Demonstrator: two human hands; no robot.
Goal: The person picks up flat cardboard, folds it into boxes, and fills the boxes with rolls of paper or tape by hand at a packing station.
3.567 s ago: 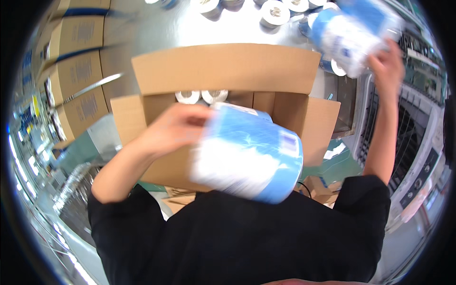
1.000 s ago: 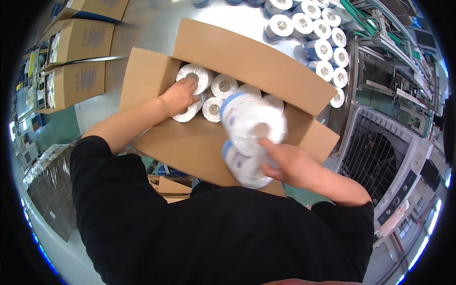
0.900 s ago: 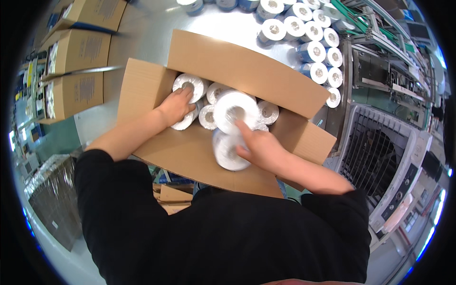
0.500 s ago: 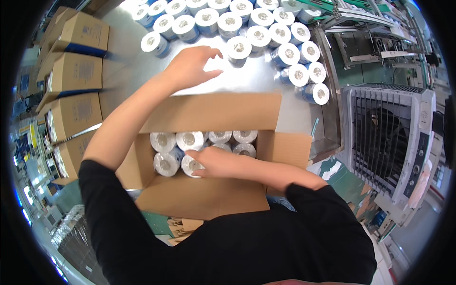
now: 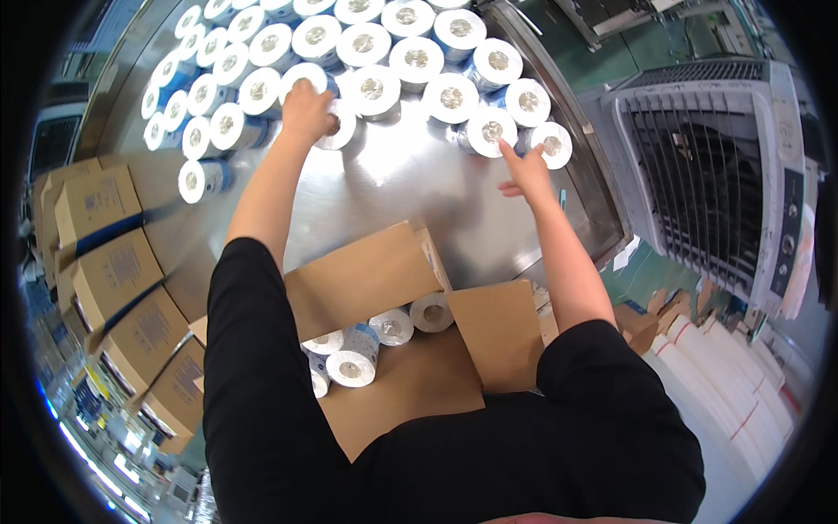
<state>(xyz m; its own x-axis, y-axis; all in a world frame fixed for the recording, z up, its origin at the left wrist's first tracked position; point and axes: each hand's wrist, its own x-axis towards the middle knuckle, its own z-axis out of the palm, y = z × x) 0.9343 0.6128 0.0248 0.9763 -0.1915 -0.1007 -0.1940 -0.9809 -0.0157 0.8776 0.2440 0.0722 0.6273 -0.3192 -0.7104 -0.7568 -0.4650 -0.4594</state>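
My left hand [image 5: 307, 113] is over two white paper rolls at the near edge of the group. Its fingers reach the core of one roll [image 5: 305, 77] and its thumb lies at the core of the roll beside it [image 5: 339, 131]. On the right, my right hand [image 5: 528, 175] has its fingers apart and holds nothing. Its index fingertip is at an end-up roll [image 5: 491, 135], the thumb close to the corner roll [image 5: 552, 146]. Below my arms stands an open cardboard box [image 5: 410, 371] with several rolls [image 5: 351, 368] inside; a raised flap and my left sleeve hide part of it.
Many blue-sided rolls stand packed together on the metal table [image 5: 410, 188]. A row of filled cardboard boxes [image 5: 118, 271] lines the left side. A raised metal rim [image 5: 580, 131] borders the table on the right, with a large grey air cooler [image 5: 698, 175] beyond it.
My right hand has left the rolls in the box and reached out to the table's right side. My left hand has moved onto the table rolls. The view has turned and shifted.
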